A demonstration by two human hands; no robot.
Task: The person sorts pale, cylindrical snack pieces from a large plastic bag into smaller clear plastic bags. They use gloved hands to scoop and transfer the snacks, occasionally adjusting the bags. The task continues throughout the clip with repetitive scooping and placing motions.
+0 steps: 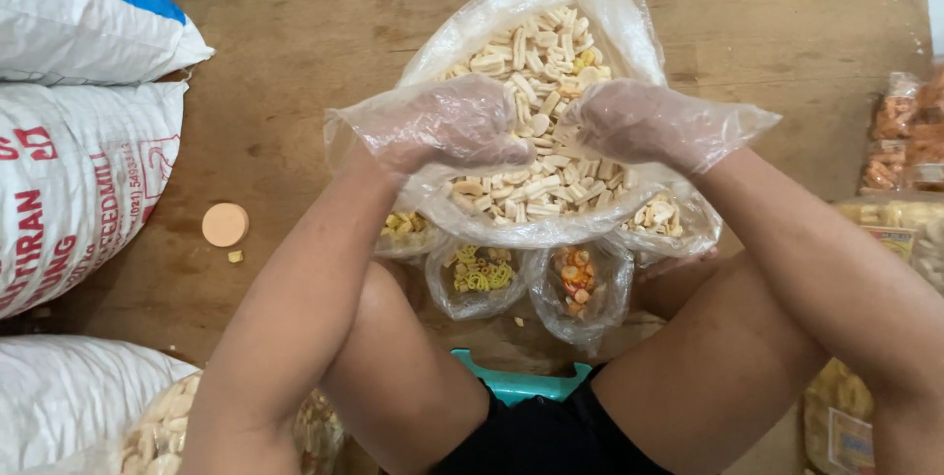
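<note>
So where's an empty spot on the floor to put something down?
Bare wooden floor lies between the white sacks and the big clear bag, and right of that bag toward the packets. It's crowded by the small bags near the knees.

Around me on the brown wooden floor (295, 32)

To my left lie stacked white woven sacks (79, 141), one with a blue stripe, and near them a round peach-coloured disc (225, 224) with a small crumb beside it. Three small clear bags (479, 278) of coloured snacks sit between my knees. Packed snack packets (900, 131) rest at my right, and a teal stool edge (516, 382) shows under me.
</note>
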